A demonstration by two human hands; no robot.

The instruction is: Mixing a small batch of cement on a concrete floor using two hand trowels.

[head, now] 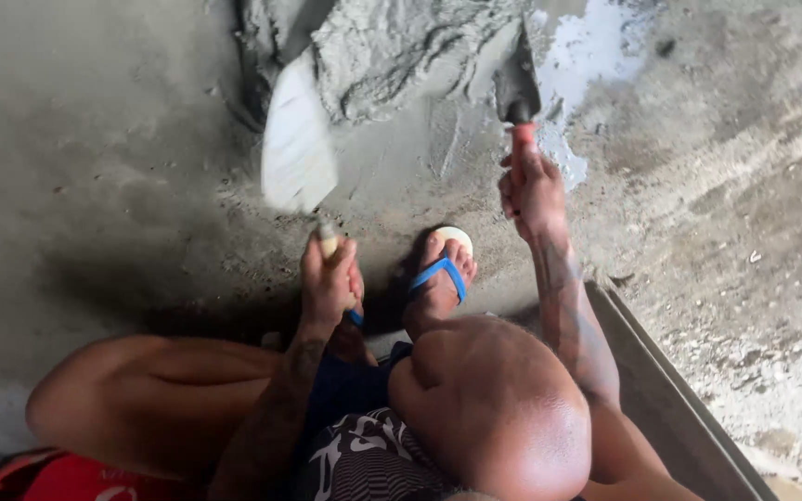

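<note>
You've got no pkgs, labels, signs or screens in view here.

Grey mortar, pale and dark tools, blue sandal straps

The mortar heap (392, 56) is wet grey; the plastering float (297, 139) whitish; the trowel (517, 88) dark-bladed with an orange-red handle; the flip-flop (445, 269) cream with blue straps; the shorts (364, 455) black-and-white patterned.
</note>
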